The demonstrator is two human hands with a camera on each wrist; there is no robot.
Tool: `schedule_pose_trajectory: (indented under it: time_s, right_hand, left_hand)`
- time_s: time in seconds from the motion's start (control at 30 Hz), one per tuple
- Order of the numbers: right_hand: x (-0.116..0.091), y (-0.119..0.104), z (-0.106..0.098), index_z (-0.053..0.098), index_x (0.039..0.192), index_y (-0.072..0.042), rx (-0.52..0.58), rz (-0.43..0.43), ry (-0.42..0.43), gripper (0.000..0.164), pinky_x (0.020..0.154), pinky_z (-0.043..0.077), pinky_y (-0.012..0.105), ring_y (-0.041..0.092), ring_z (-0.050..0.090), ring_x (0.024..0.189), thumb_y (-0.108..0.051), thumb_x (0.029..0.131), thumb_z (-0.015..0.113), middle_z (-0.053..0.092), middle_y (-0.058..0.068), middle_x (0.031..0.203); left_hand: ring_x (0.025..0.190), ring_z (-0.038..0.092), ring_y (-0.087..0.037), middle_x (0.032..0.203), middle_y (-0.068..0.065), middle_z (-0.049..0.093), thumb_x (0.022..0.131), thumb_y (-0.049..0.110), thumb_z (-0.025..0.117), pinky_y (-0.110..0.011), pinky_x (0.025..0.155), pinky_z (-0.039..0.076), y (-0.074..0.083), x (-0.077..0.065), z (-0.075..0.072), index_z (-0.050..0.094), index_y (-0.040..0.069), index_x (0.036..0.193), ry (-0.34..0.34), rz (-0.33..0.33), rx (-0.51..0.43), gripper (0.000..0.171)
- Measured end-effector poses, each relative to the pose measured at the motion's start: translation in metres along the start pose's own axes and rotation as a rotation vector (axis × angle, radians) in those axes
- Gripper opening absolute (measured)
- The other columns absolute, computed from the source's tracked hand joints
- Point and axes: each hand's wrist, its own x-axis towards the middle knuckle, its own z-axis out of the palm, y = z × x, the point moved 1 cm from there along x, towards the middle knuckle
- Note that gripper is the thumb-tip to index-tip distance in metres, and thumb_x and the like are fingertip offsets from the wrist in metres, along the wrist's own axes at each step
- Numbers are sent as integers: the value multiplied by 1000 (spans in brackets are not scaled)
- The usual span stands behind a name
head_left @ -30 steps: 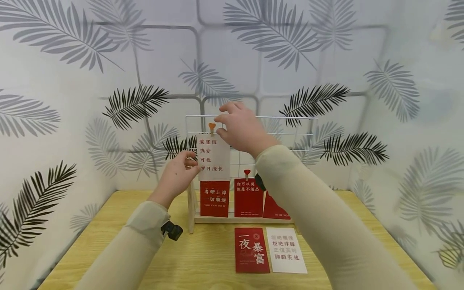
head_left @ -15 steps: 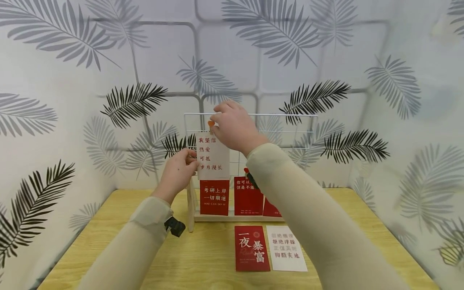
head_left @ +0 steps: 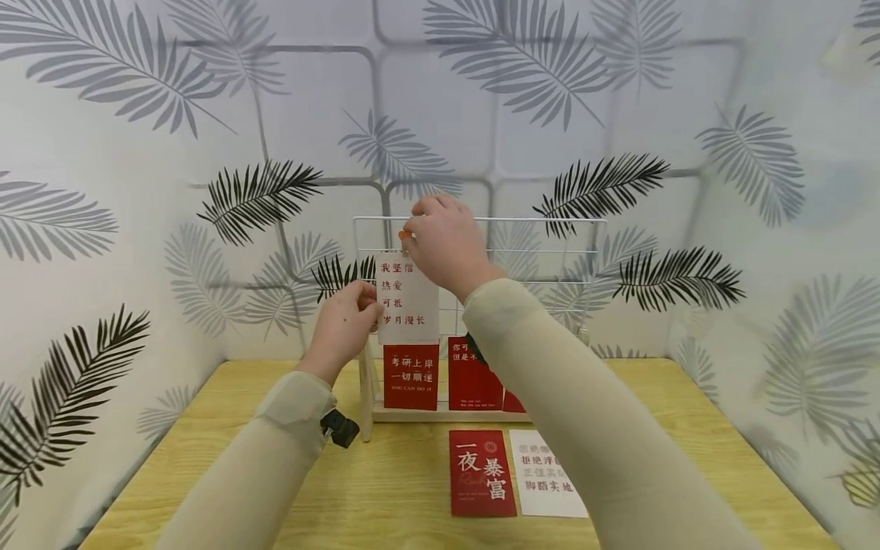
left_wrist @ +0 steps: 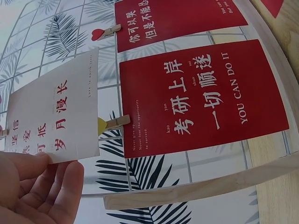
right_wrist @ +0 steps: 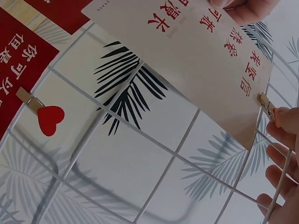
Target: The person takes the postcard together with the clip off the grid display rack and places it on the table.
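A white card (head_left: 412, 305) with red characters hangs at the upper left of a white wire grid rack (head_left: 550, 250). My left hand (head_left: 341, 325) pinches the card's left edge, thumb in front and fingers behind, as the left wrist view shows. At the card's top edge my right hand (head_left: 447, 241) pinches a small wooden clothespin (right_wrist: 266, 105) with an orange heart, its head between thumb and finger. The clothespin's tip overlaps the card's edge, close to a grid wire. The other right fingers pass behind the rack's wires.
Lower on the rack hang red cards (left_wrist: 201, 98), one by a red-heart clothespin (right_wrist: 50, 120). A red card (head_left: 481, 473) and a white card (head_left: 543, 500) lie on the wooden table (head_left: 406, 489); my right sleeve covers part of the latter. Leaf-patterned walls stand behind and beside.
My right hand has moved slightly left and closed its fingers on the orange-heart clothespin. The left hand stays at the white card's edge, its fingers drawn closer on it.
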Motion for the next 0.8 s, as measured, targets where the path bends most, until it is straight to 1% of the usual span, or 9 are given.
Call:
schedule_pose_trajectory:
  time_s: [0.1,0.37,0.57,0.8]
  right_hand:
    - [-1,0,2,77,115,-21,8,1,36,27,110,37,42,24,49,124,-36,103,58,62,-1,124]
    - [-2,0,6,79,110,-23,13,23,107,22,109,37,41,21,51,118,-34,102,62,65,-5,114]
    - [-1,-2,5,80,103,-25,24,29,119,20,108,37,41,21,52,118,-36,101,64,66,-8,114]
    - [-3,-1,3,80,98,-24,69,41,122,16,107,38,42,21,51,116,-35,99,67,65,-7,115]
  left_hand:
    - [88,69,-23,106,-9,66,103,15,59,-37,79,58,2,0,0,61,8,122,13,0,-3,21]
    - [91,69,-24,110,-10,66,104,15,58,-36,80,58,0,-1,-1,61,7,123,15,-9,-20,21]
    - [90,68,-24,109,-10,66,103,15,59,-37,79,58,-3,-1,-2,62,8,121,27,-4,-34,20]
    - [87,68,-23,108,-9,67,103,17,59,-38,78,58,-5,-1,-4,63,9,121,21,19,-32,20]
